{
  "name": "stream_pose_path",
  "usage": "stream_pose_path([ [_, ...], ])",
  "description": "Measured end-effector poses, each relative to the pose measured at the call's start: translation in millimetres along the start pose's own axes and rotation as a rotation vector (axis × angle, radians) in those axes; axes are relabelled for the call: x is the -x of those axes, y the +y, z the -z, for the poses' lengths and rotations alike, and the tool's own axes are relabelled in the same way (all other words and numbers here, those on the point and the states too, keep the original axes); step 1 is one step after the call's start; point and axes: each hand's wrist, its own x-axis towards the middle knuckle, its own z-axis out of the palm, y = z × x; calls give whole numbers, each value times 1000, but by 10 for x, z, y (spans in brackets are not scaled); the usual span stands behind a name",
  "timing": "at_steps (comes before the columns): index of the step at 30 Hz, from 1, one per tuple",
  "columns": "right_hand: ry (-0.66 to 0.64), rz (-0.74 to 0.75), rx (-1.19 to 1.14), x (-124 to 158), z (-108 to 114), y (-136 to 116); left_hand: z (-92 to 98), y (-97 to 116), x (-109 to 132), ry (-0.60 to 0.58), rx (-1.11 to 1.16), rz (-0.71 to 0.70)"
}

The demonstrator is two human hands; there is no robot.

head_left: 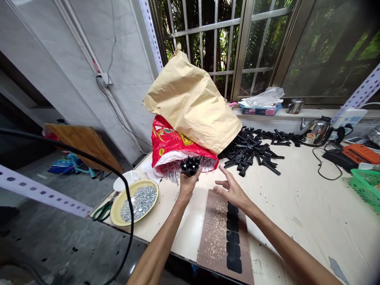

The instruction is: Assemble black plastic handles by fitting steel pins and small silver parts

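Note:
Several black plastic pieces [190, 165] are bunched in my left hand [189, 183], with its fingers closed round them. Behind that hand, a red plastic bag [173, 138] lies with its mouth toward me, full of thin metal pins or screws [208, 162]. My right hand [233, 189] hangs above a brown board [212, 233], fingers apart and nothing in them. Dark rounded squares [233, 250] form a row along the board. Beyond my right hand spreads a heap of black plastic parts [252, 148] with long stems.
A yellow bowl [114, 213] of small metal pieces sits at the table's left edge, beside green-handled scissors [102, 211]. A large paper sack [192, 95] rests over the red bag. To the right are a kettle [316, 130], an orange-black tool [360, 153] and a green basket [366, 184]. A black cable [130, 206] crosses the left foreground.

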Motion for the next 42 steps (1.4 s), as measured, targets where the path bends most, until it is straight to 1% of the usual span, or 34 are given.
stream_pose_path([
  [2,13,3,24,8,22,22,-6,-6,-13,27,9,35],
  [5,31,15,63,21,49,47,-7,-27,-43,40,-55,27],
  [9,59,34,147,87,110,40,-23,-152,-128,-37,-126,12],
  [10,73,34,171,122,141,31,-34,-198,-154,-71,-143,-13],
  [12,106,22,217,225,230,13,-70,-292,-204,-182,-231,-88],
  [15,149,-13,292,441,413,19,-169,-428,-260,-417,-425,-219],
  [18,224,-59,346,647,592,105,-319,-576,-299,-592,-524,-334],
  [20,294,-87,371,734,676,204,-435,-677,-319,-680,-551,-347],
  [21,325,-97,382,758,705,257,-493,-722,-329,-703,-563,-332],
  [24,376,-119,410,778,747,404,-647,-817,-360,-702,-608,-287],
  [26,378,-117,419,772,761,479,-719,-848,-382,-685,-651,-275],
  [29,367,-88,437,771,787,554,-778,-865,-419,-667,-720,-276],
  [34,376,-47,501,800,820,561,-799,-851,-536,-652,-809,-298],
  [38,388,-47,544,812,821,495,-768,-760,-620,-685,-864,-357],
  [40,395,-45,552,810,829,484,-738,-686,-593,-719,-889,-396],
  [42,406,-43,562,805,842,494,-706,-613,-499,-762,-898,-430],
])
